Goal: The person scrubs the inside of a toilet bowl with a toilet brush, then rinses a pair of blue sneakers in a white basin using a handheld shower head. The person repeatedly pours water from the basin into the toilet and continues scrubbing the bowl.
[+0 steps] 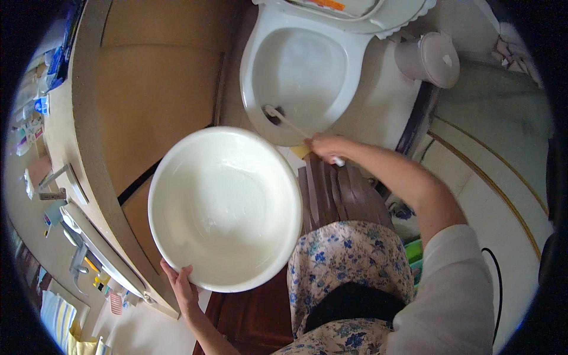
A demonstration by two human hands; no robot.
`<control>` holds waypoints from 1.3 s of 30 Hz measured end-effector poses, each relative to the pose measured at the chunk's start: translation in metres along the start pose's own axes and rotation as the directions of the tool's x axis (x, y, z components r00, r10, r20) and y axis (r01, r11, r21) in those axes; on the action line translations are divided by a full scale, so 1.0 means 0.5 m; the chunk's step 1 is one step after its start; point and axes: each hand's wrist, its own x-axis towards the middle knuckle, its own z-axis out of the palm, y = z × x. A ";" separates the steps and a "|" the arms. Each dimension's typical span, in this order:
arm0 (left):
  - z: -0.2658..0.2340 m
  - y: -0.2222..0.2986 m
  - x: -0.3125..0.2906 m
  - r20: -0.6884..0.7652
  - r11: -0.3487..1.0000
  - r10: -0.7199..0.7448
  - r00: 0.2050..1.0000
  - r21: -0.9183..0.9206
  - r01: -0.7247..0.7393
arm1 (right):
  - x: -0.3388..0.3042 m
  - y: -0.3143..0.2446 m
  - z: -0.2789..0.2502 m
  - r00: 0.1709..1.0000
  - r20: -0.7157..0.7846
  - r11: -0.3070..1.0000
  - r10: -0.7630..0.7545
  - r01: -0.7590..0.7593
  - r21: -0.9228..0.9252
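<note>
A large cream-white basin (228,207) is tilted so that its inside shows; a little liquid seems to glisten at its bottom. My left hand (183,288) grips its near-left rim, thumb over the edge and the other fingers mostly hidden underneath. Beyond the basin stands a white toilet (248,71) with its lid raised. My right hand (326,147) is closed around the white handle of a toilet brush (291,123). The dark brush head touches the inner wall of the bowl at its near-left side.
Brown cabinet doors (160,83) and a countertop with a sink (100,248) run along the left. A lidded pale bin (441,61) stands right of the toilet. Farther right is a curved gold-coloured track (491,183). A dark reddish-brown surface (254,316) lies below the basin.
</note>
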 end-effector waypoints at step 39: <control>0.068 0.013 -0.001 0.045 0.997 -0.055 0.997 -0.044 0.057 | 0.059 0.055 0.033 0.876 0.085 0.571 -0.475 0.380 -0.728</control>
